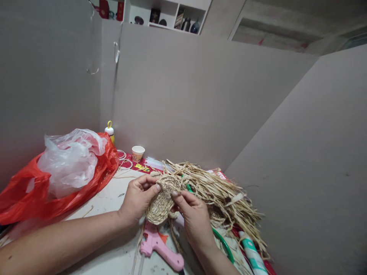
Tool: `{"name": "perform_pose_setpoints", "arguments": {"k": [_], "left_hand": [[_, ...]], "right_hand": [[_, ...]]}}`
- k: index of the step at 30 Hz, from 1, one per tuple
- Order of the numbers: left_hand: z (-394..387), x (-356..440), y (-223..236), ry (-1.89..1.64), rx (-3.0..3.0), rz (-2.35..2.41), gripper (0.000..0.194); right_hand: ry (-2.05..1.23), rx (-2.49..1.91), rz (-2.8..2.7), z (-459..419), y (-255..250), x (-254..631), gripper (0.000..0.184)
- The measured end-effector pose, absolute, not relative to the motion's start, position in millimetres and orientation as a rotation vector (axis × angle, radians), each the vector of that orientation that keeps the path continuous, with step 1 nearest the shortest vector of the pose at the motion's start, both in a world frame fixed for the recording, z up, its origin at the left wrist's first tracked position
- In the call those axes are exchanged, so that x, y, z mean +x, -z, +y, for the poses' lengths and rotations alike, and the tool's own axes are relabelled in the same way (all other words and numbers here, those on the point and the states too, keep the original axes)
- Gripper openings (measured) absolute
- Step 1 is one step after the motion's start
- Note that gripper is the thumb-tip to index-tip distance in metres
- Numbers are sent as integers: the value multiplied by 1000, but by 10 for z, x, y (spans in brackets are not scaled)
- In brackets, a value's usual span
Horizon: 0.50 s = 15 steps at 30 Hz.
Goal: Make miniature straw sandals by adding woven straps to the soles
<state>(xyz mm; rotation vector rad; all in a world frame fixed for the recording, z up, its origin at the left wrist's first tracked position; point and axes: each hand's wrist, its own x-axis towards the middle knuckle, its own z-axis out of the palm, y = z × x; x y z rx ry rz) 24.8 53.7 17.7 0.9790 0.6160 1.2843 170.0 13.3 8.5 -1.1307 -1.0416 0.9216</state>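
Pinching one woven piece (159,208), fingers (152,191) closed: left hand (135,199), right hand (198,221); one glue gun (159,247) below.

A single head-worn view — forward and down across the near tabletop (117,250); the grey wall (177,91) beyond

Around one woven straw piece (159,206): two hands, the left hand (139,198) at nine o'clock, the right hand (194,214) at four; one pink glue gun (160,246) at six; two plastic bags, one red bag (25,191) and one whitish bag (71,164), between nine and ten; one cup (138,154) and one bottle (110,132) near eleven.
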Motion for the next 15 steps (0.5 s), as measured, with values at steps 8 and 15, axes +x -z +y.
{"name": "perform_pose_setpoints", "arguments": {"k": [8, 15], "left_hand": [[520, 271, -111, -1269, 985, 661, 25], [521, 268, -157, -1254, 934, 644, 30]], "right_hand": [[-927, -1132, -1049, 125, -95, 1663, 28], [-928, -1128, -1010, 132, -71, 1641, 27]]}}
